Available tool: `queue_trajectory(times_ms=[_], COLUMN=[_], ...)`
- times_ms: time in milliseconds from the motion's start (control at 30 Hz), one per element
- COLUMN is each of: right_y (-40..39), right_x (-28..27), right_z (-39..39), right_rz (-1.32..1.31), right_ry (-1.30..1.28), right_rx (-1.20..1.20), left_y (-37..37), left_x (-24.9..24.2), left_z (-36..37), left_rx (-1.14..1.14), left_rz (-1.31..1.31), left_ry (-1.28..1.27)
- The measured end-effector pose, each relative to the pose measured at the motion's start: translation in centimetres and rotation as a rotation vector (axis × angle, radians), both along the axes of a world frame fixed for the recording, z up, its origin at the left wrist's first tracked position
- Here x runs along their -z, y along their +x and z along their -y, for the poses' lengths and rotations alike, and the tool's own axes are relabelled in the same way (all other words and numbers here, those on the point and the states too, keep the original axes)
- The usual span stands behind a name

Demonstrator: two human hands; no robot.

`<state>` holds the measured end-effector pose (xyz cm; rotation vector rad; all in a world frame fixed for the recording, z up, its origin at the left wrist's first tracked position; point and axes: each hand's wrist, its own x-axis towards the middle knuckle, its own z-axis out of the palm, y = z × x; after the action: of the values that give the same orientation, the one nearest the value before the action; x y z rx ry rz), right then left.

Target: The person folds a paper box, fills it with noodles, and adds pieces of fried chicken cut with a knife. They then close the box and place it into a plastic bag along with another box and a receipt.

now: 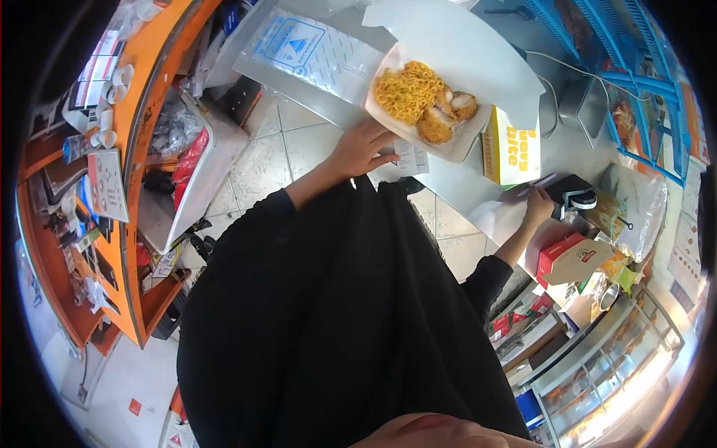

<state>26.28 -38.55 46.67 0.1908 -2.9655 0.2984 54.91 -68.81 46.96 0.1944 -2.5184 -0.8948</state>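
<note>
An open takeaway box [478,128] holds yellow noodles [408,92] and several pieces of fried chicken [447,116]. My left hand [364,148] lies at the box's near left edge, thumb apart from the stretched fingers. Some fingertips are hidden at the box wall. Beside the thumb is a printed paper slip [411,157]. On the right, my right hand [539,205] has its fingers curled together next to a black case or device [565,193]. What those fingers hold, if anything, is too small to make out. A yellow and white printed carton [511,153] stands between the box and this hand.
A clear plastic packet with blue print [295,43] lies on the metal counter [328,104]. A red and brown box [571,260] stands right of my right arm. Blue racks [635,82] rise behind, an orange shelf unit [160,82] at left, and a glass display case [609,381] at lower right.
</note>
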Motion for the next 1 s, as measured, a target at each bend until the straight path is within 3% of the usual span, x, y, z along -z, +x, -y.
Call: queue_trajectory(times_ms=[67,100,200,233,300,333,433,533,633,733,800,867,1000], right_y=[2.1,5.1,12.9,14.7,18.1,18.9,19.1,19.9,21.1,21.0,20.9,21.0,20.6], right_x=[-1.6,-3.5,-7.2,-6.2,-6.4,-5.7,-2.8,-1.5,-1.1,0.1,0.7,0.4,1.2], right_z=[-0.7,0.7,4.4,4.8,8.9,10.8,15.0,16.4,17.7,18.5,18.3,18.5,17.8], right_rz=[0.437,0.455,0.494,0.501,0.727,0.707,0.867,0.528,0.241,0.179,0.171,0.094,0.083], right_ry=[-0.644,-0.893,-1.347,-1.437,-1.481,-1.29,-1.283,-1.019,-0.957,-0.899,-0.841,-0.966,-0.927], right_rx=[0.119,0.185,0.036,-0.14,-0.26,-0.305,-0.394,-0.428,-0.484,-0.405,-0.508,-0.297,-0.3], left_y=[-0.2,-0.3,-0.5,-0.6,-0.7,-0.7,-0.7,-0.8,-0.7,-0.8,-0.7,-0.8,-0.9], left_x=[0.5,0.5,0.4,0.3,0.3,0.4,0.3,0.0,-0.2,0.0,0.1,0.2,0.2], left_z=[-0.3,-0.4,-0.7,-0.7,-0.6,-0.6,-0.6,-0.9,-0.8,-0.8,-0.8,-0.8,-0.7], left_rx=[-0.024,-0.053,-0.099,-0.116,-0.114,-0.114,-0.116,-0.152,-0.144,-0.142,-0.136,-0.135,-0.131], left_rz=[0.02,0.037,0.085,0.117,0.11,0.106,0.102,0.075,0.078,0.078,0.085,0.088,0.099], left_ry=[0.005,-0.042,-0.046,-0.015,-0.017,-0.021,-0.017,-0.01,0.0,-0.004,-0.013,-0.022,-0.005])
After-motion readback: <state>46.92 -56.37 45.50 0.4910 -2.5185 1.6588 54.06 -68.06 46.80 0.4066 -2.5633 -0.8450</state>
